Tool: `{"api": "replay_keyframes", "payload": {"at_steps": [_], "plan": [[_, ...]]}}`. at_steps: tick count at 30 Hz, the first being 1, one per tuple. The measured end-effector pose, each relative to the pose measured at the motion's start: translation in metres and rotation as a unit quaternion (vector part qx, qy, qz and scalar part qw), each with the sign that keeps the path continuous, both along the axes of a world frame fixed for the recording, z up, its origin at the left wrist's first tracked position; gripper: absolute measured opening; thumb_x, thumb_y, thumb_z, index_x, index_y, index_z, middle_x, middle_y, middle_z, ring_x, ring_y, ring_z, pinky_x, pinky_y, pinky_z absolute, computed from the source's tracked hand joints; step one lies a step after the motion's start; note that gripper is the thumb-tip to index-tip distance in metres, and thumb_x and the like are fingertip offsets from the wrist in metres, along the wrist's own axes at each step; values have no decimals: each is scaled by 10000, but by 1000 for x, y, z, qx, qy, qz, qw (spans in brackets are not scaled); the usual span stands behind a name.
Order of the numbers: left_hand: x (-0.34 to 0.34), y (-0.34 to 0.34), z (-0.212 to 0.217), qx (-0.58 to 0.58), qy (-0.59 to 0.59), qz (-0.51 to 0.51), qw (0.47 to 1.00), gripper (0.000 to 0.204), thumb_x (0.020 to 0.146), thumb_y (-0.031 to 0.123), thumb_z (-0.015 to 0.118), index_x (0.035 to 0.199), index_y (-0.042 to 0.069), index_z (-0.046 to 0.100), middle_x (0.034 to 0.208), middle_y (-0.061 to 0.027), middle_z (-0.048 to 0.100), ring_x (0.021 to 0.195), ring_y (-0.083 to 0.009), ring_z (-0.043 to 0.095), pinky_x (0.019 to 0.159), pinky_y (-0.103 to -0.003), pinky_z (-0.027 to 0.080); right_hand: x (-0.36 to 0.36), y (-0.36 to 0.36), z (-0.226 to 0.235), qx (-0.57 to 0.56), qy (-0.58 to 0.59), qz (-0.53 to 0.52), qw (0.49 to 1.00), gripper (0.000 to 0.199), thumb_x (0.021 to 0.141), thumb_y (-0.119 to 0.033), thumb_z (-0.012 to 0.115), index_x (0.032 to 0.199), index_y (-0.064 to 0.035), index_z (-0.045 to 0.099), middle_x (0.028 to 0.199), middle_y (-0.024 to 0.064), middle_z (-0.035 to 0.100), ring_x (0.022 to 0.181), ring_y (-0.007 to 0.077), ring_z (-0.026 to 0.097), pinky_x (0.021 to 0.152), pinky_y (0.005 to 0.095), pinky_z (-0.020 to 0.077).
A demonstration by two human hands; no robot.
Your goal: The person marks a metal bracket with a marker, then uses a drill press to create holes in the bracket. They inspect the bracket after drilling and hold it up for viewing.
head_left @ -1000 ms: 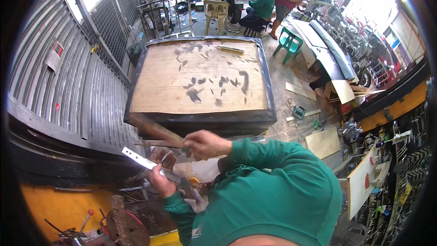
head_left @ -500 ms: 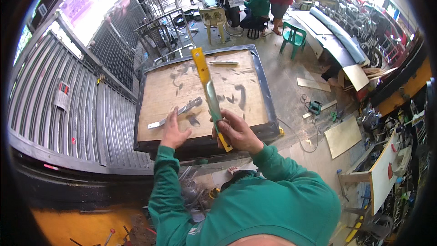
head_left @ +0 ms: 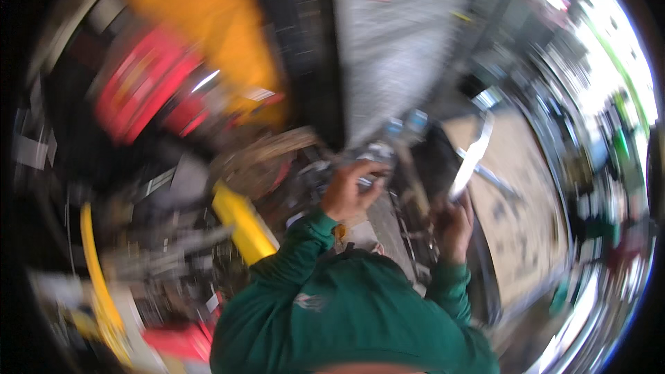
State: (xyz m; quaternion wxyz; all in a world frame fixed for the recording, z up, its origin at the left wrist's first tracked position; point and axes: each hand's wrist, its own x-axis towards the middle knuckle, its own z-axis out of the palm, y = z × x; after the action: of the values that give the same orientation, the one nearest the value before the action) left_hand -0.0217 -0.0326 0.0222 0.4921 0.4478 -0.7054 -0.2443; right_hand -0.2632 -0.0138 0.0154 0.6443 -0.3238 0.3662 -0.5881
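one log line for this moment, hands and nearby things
right hand: grips long flat pale strip | left hand: fingers curled, contents unclear | nearby: rectangular tan wooden panel, slim grey strip on it | image: motion-blurred

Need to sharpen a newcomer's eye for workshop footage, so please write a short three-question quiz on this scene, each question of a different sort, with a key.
1. Multiple choice: where is the bright strip held?
A) In the left
B) In the right
C) In neither

2. True or false: the dark-marked wooden board lies to the person's right.

3. Open: does the picture settle what, if anything, the left hand holds? Say why.

Key:
1. B. It rises from the fingers of the right hand.
2. True.
3. No. The hand is curled, but blur and the clutter behind it leave its contents unclear.
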Motion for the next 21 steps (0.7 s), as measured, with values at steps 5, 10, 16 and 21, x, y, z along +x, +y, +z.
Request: {"api": "replay_keyframes", "payload": {"at_steps": [5,10,16,21], "plan": [[118,88,30,-70,71,287,953,188,878,47,651,1062,21,675,917,-95,699,812,-227,692,729,-332,536,123,-16,-10,-40,-38,262,964,231,887,-227,541,1026,-50,484,647,52,498,451,152,466,374,281,386],[183,117,-23,-21,332,374,866,189,959,139,621,1096,10,630,931,-27,650,848,-86,582,760,-278,500,204,6,-64,43,124,351,927,139,996,-206,514,962,-73,496,659,3,463,487,124,456,414,273,369],[166,137,-127,143,269,314,899,260,999,248,564,1066,6,633,949,-61,669,886,-126,621,791,-289,499,301,51,-100,-238,364,380,816,401,1010,-188,531,1347,27,510,1118,132,649,1007,194,624,860,327,495],[201,143,-134,176,572,348,721,216,1010,240,525,1028,37,597,776,-71,624,634,-172,603,563,-310,491,308,-11,-43,-435,529,542,487,356,995,-237,559,1277,-28,618,961,162,720,877,227,688,802,398,535]]}}
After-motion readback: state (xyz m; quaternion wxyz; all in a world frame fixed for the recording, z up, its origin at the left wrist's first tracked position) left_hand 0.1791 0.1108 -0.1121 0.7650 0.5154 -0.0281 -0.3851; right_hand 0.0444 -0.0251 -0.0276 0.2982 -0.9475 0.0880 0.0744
